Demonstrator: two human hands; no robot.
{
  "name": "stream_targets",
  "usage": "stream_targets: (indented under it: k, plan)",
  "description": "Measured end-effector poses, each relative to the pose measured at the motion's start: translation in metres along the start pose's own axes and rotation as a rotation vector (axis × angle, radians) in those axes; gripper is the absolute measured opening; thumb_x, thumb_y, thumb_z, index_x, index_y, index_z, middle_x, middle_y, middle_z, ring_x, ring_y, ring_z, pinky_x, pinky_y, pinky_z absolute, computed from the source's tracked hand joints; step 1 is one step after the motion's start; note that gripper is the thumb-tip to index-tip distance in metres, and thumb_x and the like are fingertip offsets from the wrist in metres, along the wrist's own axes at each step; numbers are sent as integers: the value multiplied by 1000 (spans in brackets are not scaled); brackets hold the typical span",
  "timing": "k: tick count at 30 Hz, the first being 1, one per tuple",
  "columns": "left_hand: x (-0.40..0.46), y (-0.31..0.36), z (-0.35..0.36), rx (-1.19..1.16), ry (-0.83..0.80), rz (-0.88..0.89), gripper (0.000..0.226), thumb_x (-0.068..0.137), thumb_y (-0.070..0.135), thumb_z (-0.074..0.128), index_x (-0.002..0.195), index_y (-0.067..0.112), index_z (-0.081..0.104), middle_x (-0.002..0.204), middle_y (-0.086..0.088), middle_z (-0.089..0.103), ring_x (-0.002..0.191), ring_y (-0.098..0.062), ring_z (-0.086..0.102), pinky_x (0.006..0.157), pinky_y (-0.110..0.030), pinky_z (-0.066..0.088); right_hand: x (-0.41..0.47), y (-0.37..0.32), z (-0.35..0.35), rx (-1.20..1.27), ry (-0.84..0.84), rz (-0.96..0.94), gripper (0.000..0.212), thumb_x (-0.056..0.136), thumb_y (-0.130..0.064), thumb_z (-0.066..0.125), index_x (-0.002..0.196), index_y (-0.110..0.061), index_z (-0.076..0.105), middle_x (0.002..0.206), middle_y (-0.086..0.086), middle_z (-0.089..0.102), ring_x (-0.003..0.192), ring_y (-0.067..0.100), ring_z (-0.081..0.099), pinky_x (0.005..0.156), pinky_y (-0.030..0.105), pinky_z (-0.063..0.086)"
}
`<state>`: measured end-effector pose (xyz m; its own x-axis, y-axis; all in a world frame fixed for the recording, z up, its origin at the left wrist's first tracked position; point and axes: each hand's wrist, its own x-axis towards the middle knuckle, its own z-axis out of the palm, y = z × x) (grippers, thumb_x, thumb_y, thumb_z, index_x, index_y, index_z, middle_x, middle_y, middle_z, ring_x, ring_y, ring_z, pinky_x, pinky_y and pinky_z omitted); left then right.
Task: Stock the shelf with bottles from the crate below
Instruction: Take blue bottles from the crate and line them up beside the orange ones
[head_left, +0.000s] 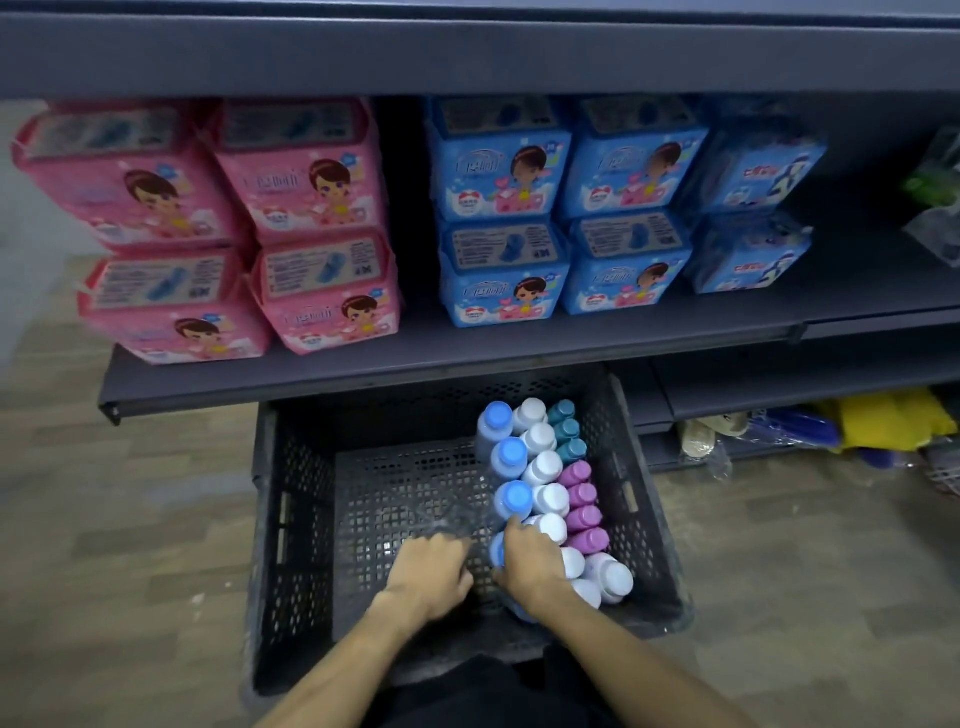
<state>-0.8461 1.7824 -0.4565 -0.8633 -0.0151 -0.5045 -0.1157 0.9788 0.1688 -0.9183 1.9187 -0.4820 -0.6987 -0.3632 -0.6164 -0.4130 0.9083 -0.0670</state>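
Purple-capped bottles (583, 496) number four, teal-capped bottles (567, 430) three, hands (480, 569) two.

A dark grey shelf (467, 358) carries pink packs (218, 234) stacked two high on its left and blue packs (613, 208) stacked two high to their right. Below it, a wood-patterned floor (130, 519) bears a black perforated crate (296, 519), partly tucked under the shelf's front edge.

Matt dark perforated plastic crate (291, 519); smooth plastic bottles (543, 467); matt grey metal shelf (467, 364); glossy film packs (322, 208).
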Motion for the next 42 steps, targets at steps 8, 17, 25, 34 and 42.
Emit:
stream_targets:
  k: [8,17,25,34,42]
  plan:
    - [-10,-33,-3,-30,16,-96,33,91,38,43,116,19,54,116,-8,63,104,-32,61,85,-39,47,0,2,0,130,59,-4,56,85,-28,70,131,-12,44,114,7,66,103,28,64,78,36,50]
    - [2,-83,-72,-65,328,-165,21,88,38,47,97,22,57,101,-1,67,91,-29,65,72,-36,47,-14,-8,-69,508,299,-175,36,57,-49,72,82,-35,50,79,-12,61,74,11,58,63,24,38]
    - [3,-94,-161,-35,593,-71,15,85,35,52,83,20,54,84,0,64,78,-28,62,57,-33,40,-31,-25,-189,573,576,-346,46,55,-39,81,95,-27,61,86,-14,65,77,8,58,69,22,45]
    - [-7,-80,-248,16,829,70,16,81,37,50,79,21,51,76,-1,63,72,-31,62,52,-36,41,-72,-35,-294,598,748,-482,45,60,-41,79,100,-25,64,87,-13,67,75,4,59,65,22,47]
    - [-33,-71,-312,131,1009,164,24,80,38,56,68,23,40,63,2,57,57,-28,59,44,-28,30,-110,-49,-357,516,940,-592,38,60,-47,74,90,-28,62,80,-13,65,74,7,59,68,32,51]
